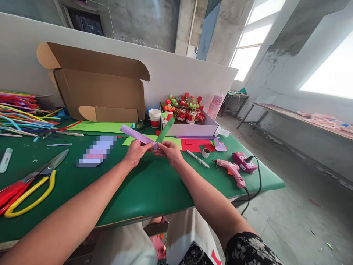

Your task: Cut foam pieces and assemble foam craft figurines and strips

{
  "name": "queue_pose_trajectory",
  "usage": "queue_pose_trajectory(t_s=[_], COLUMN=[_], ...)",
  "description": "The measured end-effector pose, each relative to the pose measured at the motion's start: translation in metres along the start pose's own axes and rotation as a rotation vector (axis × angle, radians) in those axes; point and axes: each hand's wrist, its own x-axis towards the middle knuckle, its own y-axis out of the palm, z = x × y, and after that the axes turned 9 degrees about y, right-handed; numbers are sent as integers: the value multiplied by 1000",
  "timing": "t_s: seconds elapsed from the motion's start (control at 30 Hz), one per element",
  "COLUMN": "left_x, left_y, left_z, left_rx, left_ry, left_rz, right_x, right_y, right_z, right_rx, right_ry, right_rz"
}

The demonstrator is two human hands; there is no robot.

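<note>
Above the green table, both my hands are closed on two paper strips that meet at an angle between my fingertips. A purple paper strip slants up to the left from my left hand, which pinches it near its lower end. From the fingers of my right hand, a green paper strip rises to the right. My fingertips hide most of the spot where the strips join, so I cannot tell whether they are stuck or folded together. Yellow-green paper lies on the table just behind my hands.
Large scissors lie at left, near heaped pipe cleaners. A cardboard box stands open behind. Paper cups and a box of crafted figures are at the back. A pink glue gun and pen lie right.
</note>
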Motion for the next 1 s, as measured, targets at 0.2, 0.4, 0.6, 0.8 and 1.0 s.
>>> queue_pose_trajectory(t_s=[0.2,0.4,0.6,0.8,1.0], left_x=[1,1,0,-2,-2], left_y=[0,0,0,2,0], left_z=[3,3,-2,-5,-7], left_rx=[-52,-11,18,-27,-21], left_ry=[-20,-29,-42,-25,-17], left_rz=[7,74,74,77,108], right_x=[2,5,4,0,-3], right_y=[-1,-2,0,0,-1], right_z=[-3,-4,-5,0,4], right_rx=[-21,-73,-69,-71,-132], right_ry=[-45,-78,-101,-103,-115], right_rz=[-16,-43,-48,-19,-3])
